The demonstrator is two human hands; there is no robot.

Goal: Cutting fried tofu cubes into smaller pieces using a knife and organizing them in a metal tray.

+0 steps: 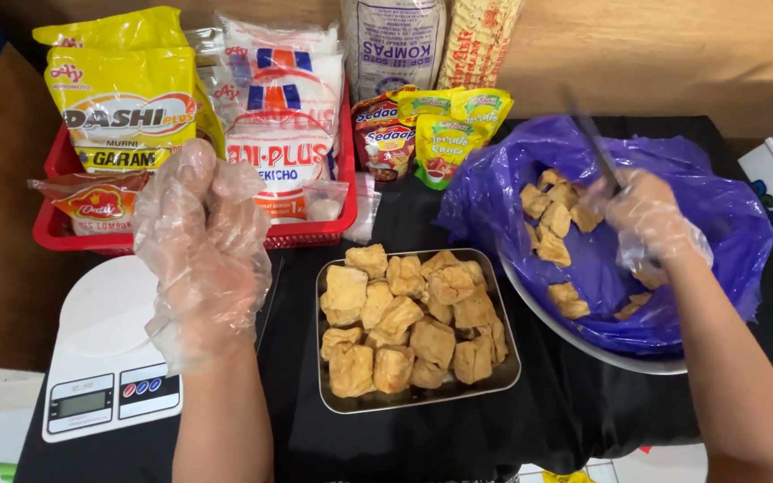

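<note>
Right hand (pixel 641 210), in a loose clear plastic glove, was closed around a thin dark utensil (pixel 594 143), probably tongs or chopsticks, blurred so hard to tell, and reached into the purple plastic bag (pixel 717 224) lining a white bowl (pixel 583 344). Fried tofu pieces (pixel 552 219) lay loose in the bag, some beside the hand, a few lower down. Left hand (pixel 200 233), also gloved, was raised above the white kitchen scale (pixel 105 358), fingers curled in, holding nothing visible. A metal tray (pixel 328 398) on the black-covered worktop (pixel 574 411), between scale and bowl, was already piled with tofu puffs (pixel 404 326). A red basket (pixel 60 228) of seasoning packets sat behind. Judgement: to do this well, pinch one piece at a time, lightly since the puffs look soft, and keep the bag rim folded open; the free hand could steady the bowl.
</note>
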